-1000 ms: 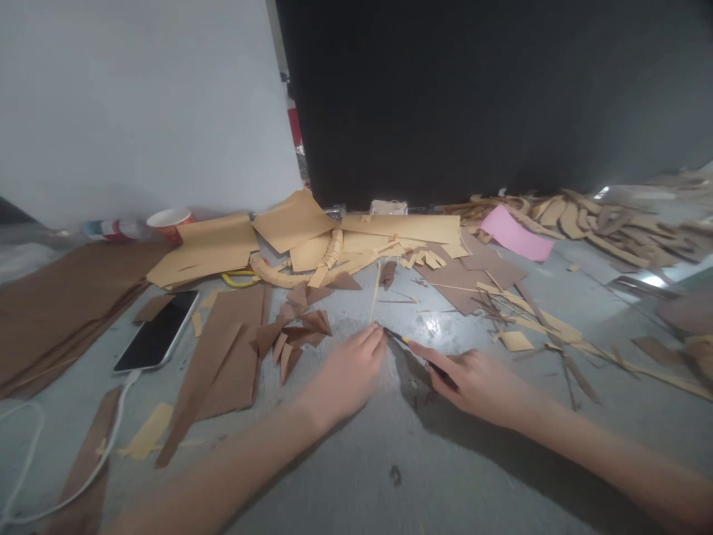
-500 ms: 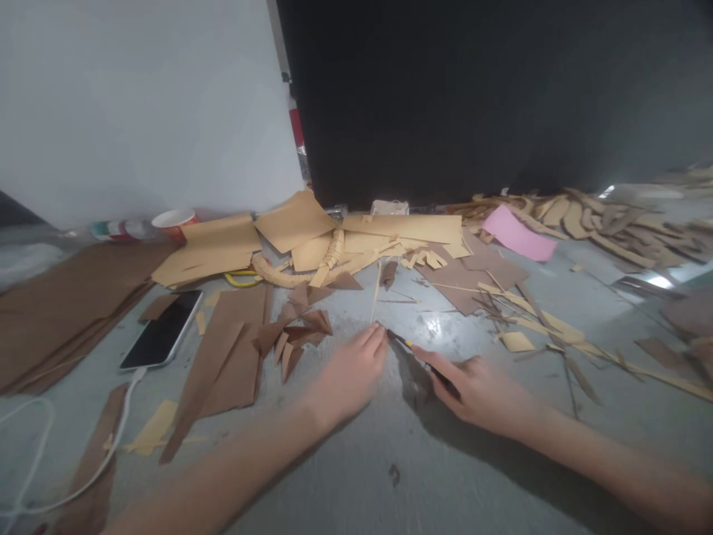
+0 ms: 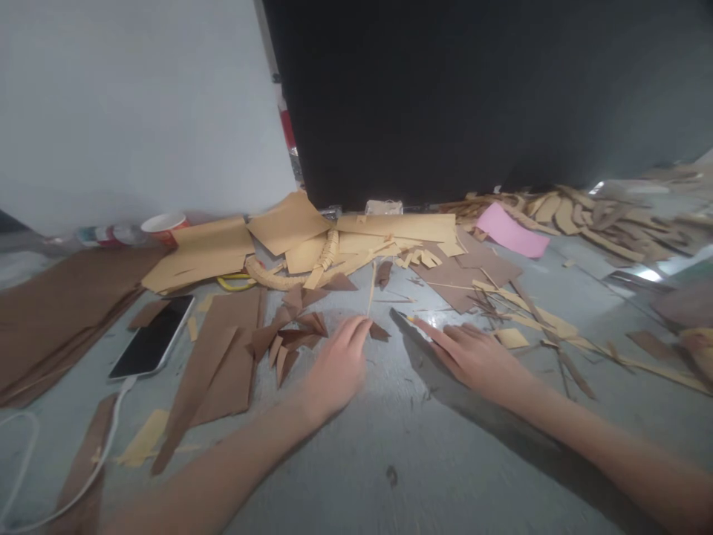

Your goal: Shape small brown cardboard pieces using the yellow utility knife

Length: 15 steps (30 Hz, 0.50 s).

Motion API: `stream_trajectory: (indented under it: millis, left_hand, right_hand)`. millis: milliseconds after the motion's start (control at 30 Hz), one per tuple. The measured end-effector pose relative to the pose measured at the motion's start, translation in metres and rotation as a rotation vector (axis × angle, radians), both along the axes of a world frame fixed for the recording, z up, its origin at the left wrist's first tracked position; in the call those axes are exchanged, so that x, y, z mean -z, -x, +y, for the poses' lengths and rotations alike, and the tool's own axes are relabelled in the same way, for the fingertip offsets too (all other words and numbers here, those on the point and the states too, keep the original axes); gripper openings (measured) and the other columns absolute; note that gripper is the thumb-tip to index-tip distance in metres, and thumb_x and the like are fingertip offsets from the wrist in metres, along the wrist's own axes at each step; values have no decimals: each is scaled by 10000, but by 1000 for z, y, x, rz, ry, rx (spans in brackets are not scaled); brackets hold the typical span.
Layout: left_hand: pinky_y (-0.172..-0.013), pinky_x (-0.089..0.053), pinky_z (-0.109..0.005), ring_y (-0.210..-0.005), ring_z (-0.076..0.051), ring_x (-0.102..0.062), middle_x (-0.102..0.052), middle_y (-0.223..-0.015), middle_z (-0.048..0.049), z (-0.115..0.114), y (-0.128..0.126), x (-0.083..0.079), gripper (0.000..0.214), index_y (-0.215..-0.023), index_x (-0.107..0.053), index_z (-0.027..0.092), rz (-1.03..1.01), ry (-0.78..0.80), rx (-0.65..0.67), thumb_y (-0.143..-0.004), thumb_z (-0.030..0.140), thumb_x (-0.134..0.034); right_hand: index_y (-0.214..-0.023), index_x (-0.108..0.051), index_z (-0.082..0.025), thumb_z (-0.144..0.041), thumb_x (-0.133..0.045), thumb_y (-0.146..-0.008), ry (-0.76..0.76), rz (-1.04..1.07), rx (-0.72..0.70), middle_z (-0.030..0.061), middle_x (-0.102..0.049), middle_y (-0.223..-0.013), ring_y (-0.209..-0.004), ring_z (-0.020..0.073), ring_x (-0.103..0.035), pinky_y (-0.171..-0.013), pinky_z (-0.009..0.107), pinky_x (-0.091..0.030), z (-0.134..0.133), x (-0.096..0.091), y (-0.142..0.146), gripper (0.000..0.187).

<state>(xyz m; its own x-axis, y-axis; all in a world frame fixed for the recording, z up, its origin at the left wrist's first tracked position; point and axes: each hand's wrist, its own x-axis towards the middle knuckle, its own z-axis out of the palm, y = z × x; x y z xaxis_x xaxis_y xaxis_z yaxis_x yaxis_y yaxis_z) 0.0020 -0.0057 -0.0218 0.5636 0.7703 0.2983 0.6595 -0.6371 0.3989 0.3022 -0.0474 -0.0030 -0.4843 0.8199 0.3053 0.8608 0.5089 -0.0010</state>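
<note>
One brown scrap (image 3: 379, 333) appeared beside the left hand (image 3: 339, 364), fingers bunched, grip unclear, as the right hand (image 3: 476, 358), clamped on a knife (image 3: 400, 319), withdrew, cut seemingly done.

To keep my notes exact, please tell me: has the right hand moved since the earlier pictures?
Yes: judged against the pink sheet, the right hand has moved farther from the person, closer to that sheet.
</note>
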Motion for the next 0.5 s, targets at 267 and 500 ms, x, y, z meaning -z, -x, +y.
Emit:
stream_trajectory:
  millis: [267, 500]
  left_hand:
    - [-1222, -463, -511, -1405, -280, -550, -622, -1438, -138, 1, 0, 1, 500, -1391, -616, 166, 12, -46, 25, -951, 8, -437]
    - [-1221, -453, -501, -1398, -291, -547, -637, -1410, -163, 2, -2, 2, 478, -1369, -629, 127, 8, -30, 28, -941, -1, -461]
  right_hand:
    - [-1503, -557, -256, -322, -495, -1078, -29, -44, 43, 176, -630, -1354, -1164, 377, -589, -994, 556, -485, 20, 2, -11, 435]
    - [-1131, -688, -236, -392, -629, -1040, 149, 180, -27, 98, -716, -1122, -1083, 286, -655, -964, 452, -439, 22, -3, 37, 190]
